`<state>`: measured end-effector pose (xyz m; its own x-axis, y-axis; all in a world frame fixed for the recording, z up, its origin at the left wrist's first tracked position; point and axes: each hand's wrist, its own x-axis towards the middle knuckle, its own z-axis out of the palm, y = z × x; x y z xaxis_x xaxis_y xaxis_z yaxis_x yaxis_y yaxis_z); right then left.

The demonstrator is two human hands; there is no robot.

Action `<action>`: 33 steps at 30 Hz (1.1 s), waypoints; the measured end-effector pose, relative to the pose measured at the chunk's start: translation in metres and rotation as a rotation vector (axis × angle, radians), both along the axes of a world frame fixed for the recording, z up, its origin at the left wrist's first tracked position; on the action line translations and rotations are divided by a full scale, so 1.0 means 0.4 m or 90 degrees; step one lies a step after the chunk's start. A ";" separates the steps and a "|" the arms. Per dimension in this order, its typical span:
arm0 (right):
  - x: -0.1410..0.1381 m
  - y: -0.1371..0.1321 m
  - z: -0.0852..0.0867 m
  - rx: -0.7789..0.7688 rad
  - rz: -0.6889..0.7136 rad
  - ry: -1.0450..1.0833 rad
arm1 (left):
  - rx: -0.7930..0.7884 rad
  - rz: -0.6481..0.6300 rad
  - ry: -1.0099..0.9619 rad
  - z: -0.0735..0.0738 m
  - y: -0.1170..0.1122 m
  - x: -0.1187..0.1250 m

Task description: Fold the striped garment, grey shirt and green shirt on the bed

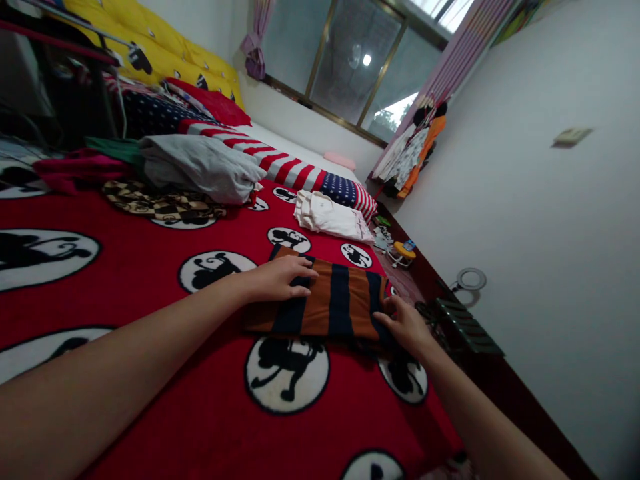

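Observation:
A folded orange garment with navy stripes (340, 300) lies on a red blanket (200, 413) printed with black-and-white cartoon circles. My left hand (277, 280) rests on top of the garment's left part, fingers slightly apart. At its right end is my right hand (405, 327), with the fingers over the edge. How those fingers meet the cloth is hard to tell. The part of the garment under each hand is hidden.
Farther along the bed lie a folded white garment (333, 217), a grey cloth bundle (200, 167), a checkered cloth (165, 203) and a flag-patterned bolster (280, 160). Beyond the bed's right edge are a green rack (467, 327), a ring light (470, 279) and a white wall (550, 213).

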<state>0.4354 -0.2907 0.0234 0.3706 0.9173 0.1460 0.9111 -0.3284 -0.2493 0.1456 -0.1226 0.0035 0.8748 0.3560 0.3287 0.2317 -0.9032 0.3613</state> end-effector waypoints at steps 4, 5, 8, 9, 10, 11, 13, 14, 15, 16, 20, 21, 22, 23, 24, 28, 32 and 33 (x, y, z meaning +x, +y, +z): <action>0.039 -0.008 -0.019 0.099 0.012 0.093 | 0.086 0.031 0.027 -0.005 -0.013 0.002; 0.053 -0.011 -0.023 0.102 -0.001 0.105 | 0.099 0.048 0.033 -0.009 -0.014 0.000; 0.082 -0.020 -0.035 0.082 -0.023 0.112 | 0.113 0.102 0.054 -0.025 -0.013 -0.005; 0.083 -0.024 -0.034 0.066 -0.027 0.109 | 0.111 0.114 0.061 -0.030 -0.013 -0.005; 0.077 -0.026 -0.029 0.051 -0.033 0.091 | 0.108 0.120 0.068 -0.035 -0.013 -0.005; 0.066 -0.027 -0.019 0.043 -0.041 0.054 | 0.107 0.122 0.074 -0.039 -0.013 -0.004; 0.026 -0.021 0.012 0.060 -0.039 -0.056 | 0.106 0.122 0.081 -0.045 -0.014 -0.001; 0.001 -0.012 0.029 0.088 -0.024 -0.114 | 0.108 0.122 0.082 -0.046 -0.015 0.000; -0.023 0.001 0.043 0.126 0.011 -0.142 | 0.107 0.124 0.081 -0.048 -0.016 0.001; -0.044 0.017 0.051 0.159 0.054 -0.141 | 0.104 0.125 0.082 -0.049 -0.016 0.001; -0.062 0.099 0.010 0.062 0.159 -0.084 | 0.089 0.107 0.102 -0.051 -0.016 -0.008; -0.050 0.120 -0.010 -0.013 0.147 -0.079 | 0.086 0.098 0.107 -0.049 -0.016 -0.011; -0.035 0.140 -0.027 -0.077 0.125 -0.077 | 0.084 0.092 0.112 -0.046 -0.016 -0.013; -0.019 0.158 -0.038 -0.125 0.104 -0.076 | 0.082 0.090 0.114 -0.041 -0.018 -0.014; -0.006 0.174 -0.043 -0.150 0.088 -0.076 | 0.080 0.086 0.115 -0.035 -0.022 -0.014; 0.004 0.220 -0.018 -0.132 0.079 -0.097 | 0.069 -0.002 0.071 -0.010 -0.063 0.006; -0.021 0.240 -0.029 -0.116 0.108 -0.135 | 0.005 -0.155 0.088 -0.021 -0.128 0.036; -0.026 0.242 -0.039 -0.122 0.104 -0.141 | -0.008 -0.170 0.097 -0.026 -0.139 0.040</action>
